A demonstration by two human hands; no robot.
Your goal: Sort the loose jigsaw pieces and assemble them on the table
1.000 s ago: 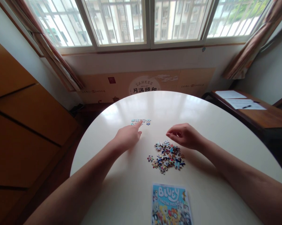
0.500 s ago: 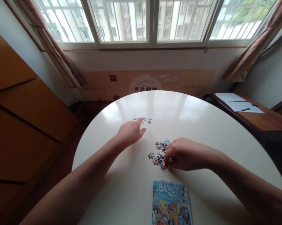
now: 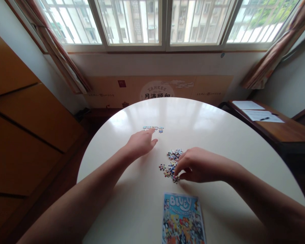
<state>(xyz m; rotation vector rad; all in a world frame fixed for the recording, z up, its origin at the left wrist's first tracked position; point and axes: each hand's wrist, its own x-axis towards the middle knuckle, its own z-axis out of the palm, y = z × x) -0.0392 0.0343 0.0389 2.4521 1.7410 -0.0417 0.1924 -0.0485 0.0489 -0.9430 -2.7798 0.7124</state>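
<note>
My left hand (image 3: 141,142) reaches over the white table with its index finger stretched out and its thumb apart. That fingertip rests at a small joined strip of jigsaw pieces (image 3: 160,130), partly covered by the finger. Closer to me, my right hand (image 3: 196,166) hovers at the right side of a loose pile of jigsaw pieces (image 3: 170,172). Its thumb and index finger are slightly apart at the pile's edge, and I see no piece lifted between them. The other fingers curl over part of the pile.
A blue Bluey picture sheet (image 3: 184,220) lies near me on the round white table (image 3: 225,135). To the right, a wooden desk (image 3: 289,130) holds papers (image 3: 264,116) and a dark pen. A printed cardboard panel (image 3: 104,84) stands beyond the table, below the window.
My right hand has shifted slightly left over the pile, and its thumb and index finger have parted. My left hand stays at the joined strip.
</note>
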